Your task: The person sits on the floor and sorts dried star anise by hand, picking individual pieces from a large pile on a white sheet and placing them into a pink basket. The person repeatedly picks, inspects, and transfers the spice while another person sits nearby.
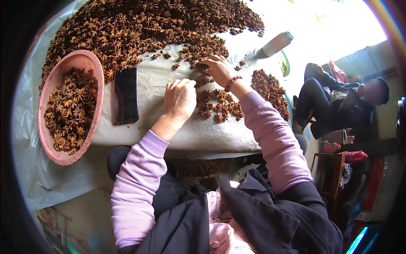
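Dried star anise (148, 29) lies in a large brown heap across the far side of a sheet-covered table (146, 139). My right hand (220, 72), with a dark red bead bracelet at its wrist, reaches to the near edge of that heap. Its fingers are bent down round star anise there, partly hidden beneath them. Just left of it, my left hand (180, 100) is closed with the knuckles up over the pale sheet; whatever its fingers hold is out of sight. A small loose group of star anise (220, 105) lies below my right hand, beside its wrist.
At left stands a pink woven basket (99, 101) part full of star anise. A dark phone (126, 96) lies beside it. Another star anise pile (270, 91) is by my right forearm, with a pale cylindrical container (278, 44) beyond. A person (342, 99) sits at the right.
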Tool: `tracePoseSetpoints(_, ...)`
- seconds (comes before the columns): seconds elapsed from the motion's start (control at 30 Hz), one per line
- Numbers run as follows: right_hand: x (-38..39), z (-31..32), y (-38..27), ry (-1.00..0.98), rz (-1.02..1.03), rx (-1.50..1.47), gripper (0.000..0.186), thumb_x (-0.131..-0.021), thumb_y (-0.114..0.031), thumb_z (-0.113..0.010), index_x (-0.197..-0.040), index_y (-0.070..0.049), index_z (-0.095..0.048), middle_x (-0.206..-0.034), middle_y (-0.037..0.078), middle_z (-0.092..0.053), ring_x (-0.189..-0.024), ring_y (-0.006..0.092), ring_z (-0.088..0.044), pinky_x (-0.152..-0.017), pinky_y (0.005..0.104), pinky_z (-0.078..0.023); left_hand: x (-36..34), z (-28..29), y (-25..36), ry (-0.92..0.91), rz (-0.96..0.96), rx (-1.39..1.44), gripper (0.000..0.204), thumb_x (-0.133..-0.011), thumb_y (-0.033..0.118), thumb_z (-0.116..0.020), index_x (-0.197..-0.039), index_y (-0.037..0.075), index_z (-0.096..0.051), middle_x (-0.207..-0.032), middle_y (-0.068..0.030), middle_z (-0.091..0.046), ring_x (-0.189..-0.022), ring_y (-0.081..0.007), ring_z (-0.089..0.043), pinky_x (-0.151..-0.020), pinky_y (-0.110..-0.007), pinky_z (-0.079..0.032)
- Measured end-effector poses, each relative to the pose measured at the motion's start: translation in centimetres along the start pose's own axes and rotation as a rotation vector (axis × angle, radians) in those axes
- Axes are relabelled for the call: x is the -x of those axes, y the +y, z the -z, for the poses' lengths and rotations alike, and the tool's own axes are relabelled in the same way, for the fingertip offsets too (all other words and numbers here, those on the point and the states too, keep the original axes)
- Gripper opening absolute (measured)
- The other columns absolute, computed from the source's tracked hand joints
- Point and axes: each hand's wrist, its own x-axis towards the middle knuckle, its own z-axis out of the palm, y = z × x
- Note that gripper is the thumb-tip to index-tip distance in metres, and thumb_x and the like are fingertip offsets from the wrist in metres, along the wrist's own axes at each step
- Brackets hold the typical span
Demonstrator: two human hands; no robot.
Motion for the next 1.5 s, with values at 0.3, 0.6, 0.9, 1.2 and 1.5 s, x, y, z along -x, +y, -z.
tracePoseSetpoints(0.3, 3.3, -2.3, 4.6, 0.159, -0.215, -0.461, 0.011, -0.084, -0.012, -0.060, -0.092, -0.008, -0.067, -0.075, 0.010, -0.064, -0.073, 0.0226, -0.061, -0.067, 0.0360, -0.050, 0.1, 0.3, -0.2, -0.038, -0.005, -0.012, 0.015, -0.083, 0.009, -0.058, -0.094, 0.004, -0.068, -0.097, -0.0111, -0.068, -0.093, -0.0272, -0.062, -0.088, -0.039, -0.044)
tracePoseSetpoints(0.6, -5.5, -2.5, -0.7, -0.167, -0.257, 0.040, 0.017, -0.084, -0.022, -0.060, -0.075, -0.011, -0.070, -0.069, 0.011, -0.063, -0.064, 0.0250, -0.061, -0.063, 0.0363, -0.050, 0.5, 0.6, -0.6, -0.040, 0.024, -0.018, 0.015, -0.084, 0.009, -0.058, -0.094, 0.003, -0.067, -0.095, -0.0122, -0.068, -0.092, -0.0283, -0.063, -0.087, -0.040, -0.045)
tracePoseSetpoints(0.9, -2.3, -1.6, 3.2, -0.029, -0.164, -0.356, 0.013, -0.082, -0.019, -0.063, -0.078, -0.007, -0.066, -0.069, 0.009, -0.065, -0.062, 0.0212, -0.062, -0.060, 0.0343, -0.051, -0.2, 0.6, 0.1, -0.027, -0.021, 0.000, 0.015, -0.084, 0.008, -0.058, -0.093, 0.003, -0.068, -0.091, -0.0128, -0.069, -0.089, -0.0290, -0.064, -0.085, -0.040, -0.045)
tracePoseSetpoints(1.2, 3.6, 8.0, -1.6, -0.707, -0.106, -0.878, 0.026, -0.087, -0.024, -0.069, -0.102, -0.003, -0.070, -0.086, 0.010, -0.071, -0.075, 0.0154, -0.069, -0.067, 0.0269, -0.058, -0.2, 0.4, 0.3, -0.044, -0.005, -0.026, 0.014, -0.084, 0.009, -0.055, -0.089, 0.003, -0.067, -0.086, -0.0134, -0.068, -0.085, -0.0296, -0.064, -0.082, -0.041, -0.046)
tracePoseSetpoints(1.5, -2.6, -3.9, 3.2, -0.101, -0.021, 0.165, 0.018, -0.085, -0.008, -0.053, -0.071, -0.001, -0.062, -0.073, 0.015, -0.064, -0.074, 0.0262, -0.061, -0.072, 0.0405, -0.048, -0.1, 0.5, -0.1, -0.034, -0.008, -0.032, 0.014, -0.085, 0.010, -0.057, -0.091, 0.004, -0.069, -0.089, -0.0121, -0.069, -0.087, -0.0280, -0.065, -0.084, -0.040, -0.046)
